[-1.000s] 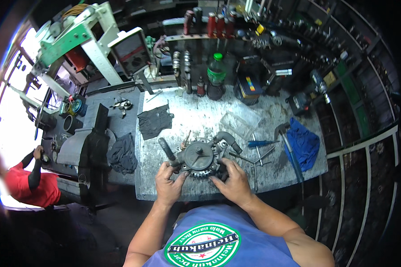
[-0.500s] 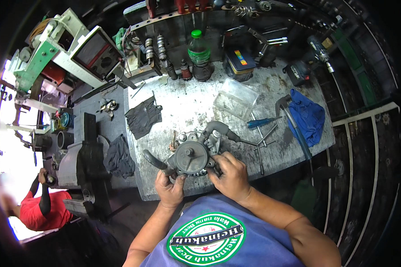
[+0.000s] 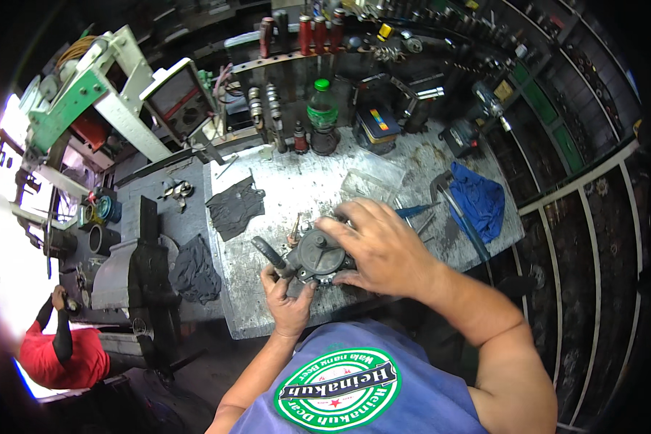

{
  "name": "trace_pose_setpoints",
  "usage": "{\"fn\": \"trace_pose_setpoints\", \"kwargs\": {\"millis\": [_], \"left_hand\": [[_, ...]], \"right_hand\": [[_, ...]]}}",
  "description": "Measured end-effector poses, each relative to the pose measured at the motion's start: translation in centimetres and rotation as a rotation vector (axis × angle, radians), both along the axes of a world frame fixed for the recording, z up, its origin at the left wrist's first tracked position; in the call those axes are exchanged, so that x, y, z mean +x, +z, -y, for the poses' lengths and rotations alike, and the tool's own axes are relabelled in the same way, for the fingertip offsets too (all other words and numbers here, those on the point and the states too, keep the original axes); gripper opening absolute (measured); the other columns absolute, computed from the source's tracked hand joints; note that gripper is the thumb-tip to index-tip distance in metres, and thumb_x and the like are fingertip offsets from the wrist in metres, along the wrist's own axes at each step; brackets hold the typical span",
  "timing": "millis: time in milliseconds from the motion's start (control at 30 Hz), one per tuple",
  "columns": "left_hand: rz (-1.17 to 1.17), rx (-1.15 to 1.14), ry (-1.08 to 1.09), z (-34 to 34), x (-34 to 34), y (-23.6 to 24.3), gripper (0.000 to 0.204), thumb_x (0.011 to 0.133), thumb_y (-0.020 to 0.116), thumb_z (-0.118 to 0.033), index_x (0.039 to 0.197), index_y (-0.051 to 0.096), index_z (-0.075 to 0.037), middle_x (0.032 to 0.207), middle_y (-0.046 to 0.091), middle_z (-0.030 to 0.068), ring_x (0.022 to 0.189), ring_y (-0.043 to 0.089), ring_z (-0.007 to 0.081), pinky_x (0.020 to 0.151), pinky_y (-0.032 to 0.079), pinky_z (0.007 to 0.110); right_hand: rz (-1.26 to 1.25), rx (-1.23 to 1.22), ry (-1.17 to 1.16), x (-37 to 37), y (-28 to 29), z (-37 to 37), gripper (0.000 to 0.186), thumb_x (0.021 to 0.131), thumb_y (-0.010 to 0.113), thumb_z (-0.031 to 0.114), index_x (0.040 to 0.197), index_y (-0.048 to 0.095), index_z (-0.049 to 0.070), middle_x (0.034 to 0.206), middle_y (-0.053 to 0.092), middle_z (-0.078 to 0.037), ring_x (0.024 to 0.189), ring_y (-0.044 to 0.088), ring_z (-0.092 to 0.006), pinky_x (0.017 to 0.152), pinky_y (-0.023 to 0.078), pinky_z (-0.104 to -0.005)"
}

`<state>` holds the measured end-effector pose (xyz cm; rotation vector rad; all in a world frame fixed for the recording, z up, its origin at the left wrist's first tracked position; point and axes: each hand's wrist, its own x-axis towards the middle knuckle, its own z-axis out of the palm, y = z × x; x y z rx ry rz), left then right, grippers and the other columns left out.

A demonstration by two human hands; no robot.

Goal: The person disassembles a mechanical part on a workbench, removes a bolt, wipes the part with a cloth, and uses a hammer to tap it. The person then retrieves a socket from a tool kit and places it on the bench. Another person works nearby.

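Observation:
A dark round metal housing (image 3: 317,257) with a bolt boss on its lid and a bent hose (image 3: 267,249) at its left rests near the bench's front. My left hand (image 3: 288,304) grips the housing's lower left, fingers and thumb around the edge. My right hand (image 3: 383,253) arches over its right side, fingers bent at the top and thumb at the lower right, hiding that part. A small copper-coloured piece (image 3: 294,230) shows behind it. Beyond my right hand lie a blue-handled screwdriver (image 3: 411,210) and a clear plastic container (image 3: 369,181).
The metal bench (image 3: 246,322) holds a black rag (image 3: 235,210), blue cloth (image 3: 477,202), hammer (image 3: 470,239), green-capped bottle (image 3: 322,108) and black box (image 3: 376,130). A vise (image 3: 123,275) and green-white press (image 3: 94,94) stand left; shelving is right. A person in red (image 3: 65,354) works at lower left.
My right hand has risen from the housing's lower right over its upper right, covering the right-hand elbow hose. My left hand keeps its grip. The person in red shifted slightly.

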<state>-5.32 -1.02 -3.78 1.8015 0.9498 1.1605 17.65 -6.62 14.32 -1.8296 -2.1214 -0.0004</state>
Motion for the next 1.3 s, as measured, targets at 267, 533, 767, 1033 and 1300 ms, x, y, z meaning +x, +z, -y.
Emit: {"fn": "trace_pose_setpoints", "kwargs": {"millis": [267,533,767,1033,1300], "left_hand": [[0.074,-0.128,0.045,0.8,1.3,0.4,0.049,0.083,0.092,-0.018,0.125,0.076,0.002,0.150,0.058,0.0252,0.137,0.060,0.0392,0.116,0.047,0.046],[0.194,-0.160,0.045,1.4,1.9,0.5,0.042,0.090,0.088,-0.017,0.124,0.074,0.004,0.145,0.063,0.0244,0.127,0.067,0.0377,0.108,0.052,0.043],[0.025,-0.028,0.047,0.9,1.2,0.6,0.043,0.085,0.089,-0.013,0.123,0.075,0.004,0.143,0.063,0.0246,0.131,0.064,0.0388,0.109,0.052,0.044],[0.071,-0.127,0.065,0.7,1.2,0.5,0.042,0.086,0.089,-0.016,0.118,0.075,0.008,0.135,0.067,0.0254,0.123,0.068,0.0394,0.105,0.054,0.044],[0.074,-0.171,0.039,0.7,1.0,1.1,0.040,0.088,0.089,-0.016,0.115,0.074,0.009,0.128,0.069,0.0221,0.120,0.069,0.0365,0.105,0.053,0.042]], "right_hand": [[-0.083,-0.236,0.466,2.1,-2.5,-6.5,0.094,0.067,0.100,0.039,0.140,0.058,-0.004,0.123,0.073,-0.022,0.117,0.071,-0.0415,0.103,0.055,-0.0504],[-0.082,-0.260,0.450,2.1,-2.4,-6.6,0.091,0.066,0.100,0.034,0.137,0.058,-0.004,0.117,0.074,-0.023,0.112,0.072,-0.0421,0.097,0.059,-0.0491],[-0.073,-0.176,0.544,2.4,-1.8,-7.2,0.086,0.068,0.099,0.036,0.135,0.060,-0.002,0.113,0.075,-0.021,0.107,0.074,-0.0417,0.091,0.061,-0.0495],[-0.051,-0.291,0.341,1.9,-1.6,-5.7,0.097,0.066,0.100,0.047,0.139,0.060,-0.003,0.116,0.075,-0.020,0.107,0.075,-0.0400,0.089,0.062,-0.0478],[-0.080,-0.206,0.397,2.0,-2.0,-5.7,0.090,0.070,0.097,0.039,0.138,0.060,-0.007,0.121,0.074,-0.021,0.112,0.075,-0.0378,0.095,0.060,-0.0462]]}}
